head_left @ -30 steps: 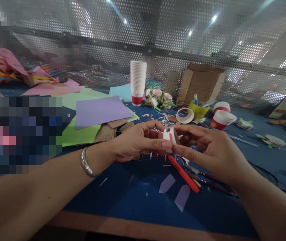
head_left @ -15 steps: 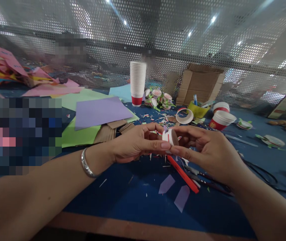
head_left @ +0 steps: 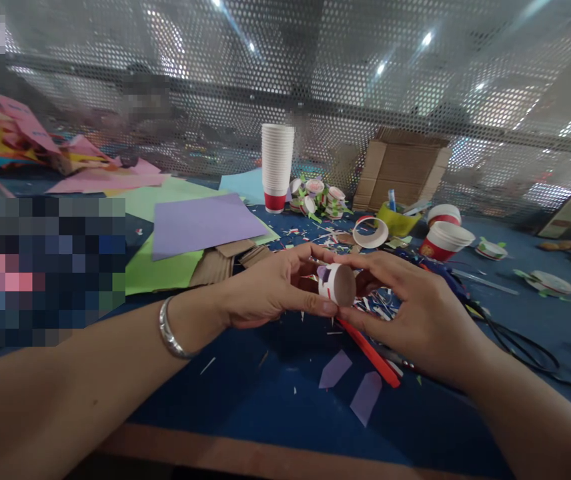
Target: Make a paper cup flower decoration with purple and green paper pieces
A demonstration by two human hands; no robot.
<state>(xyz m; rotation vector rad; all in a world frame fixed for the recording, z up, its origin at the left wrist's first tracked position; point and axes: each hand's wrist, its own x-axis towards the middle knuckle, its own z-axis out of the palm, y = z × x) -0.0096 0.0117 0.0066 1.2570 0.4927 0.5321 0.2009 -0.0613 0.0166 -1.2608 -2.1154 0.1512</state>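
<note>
Between my two hands is a short piece cut from a paper cup, white with a red mark and a small purple paper bit on its side. Its round brownish end faces right. My left hand closes on it with thumb below and fingers above. My right hand pinches its right edge between thumb and fingertips. Under the hands lies a red pen-like stick, with scissors partly hidden by my right hand. Two purple paper strips with pointed ends rest nearer the table's front edge.
A tall stack of paper cups stands at the back beside small cup-and-paper crafts. Coloured paper sheets lie left. A cut cup ring, a yellow container, red-and-white cups and a black cable are right.
The cup piece has turned between my fingers, so its round end and the purple bit show more. Both hands stay on it in nearly the same place.
</note>
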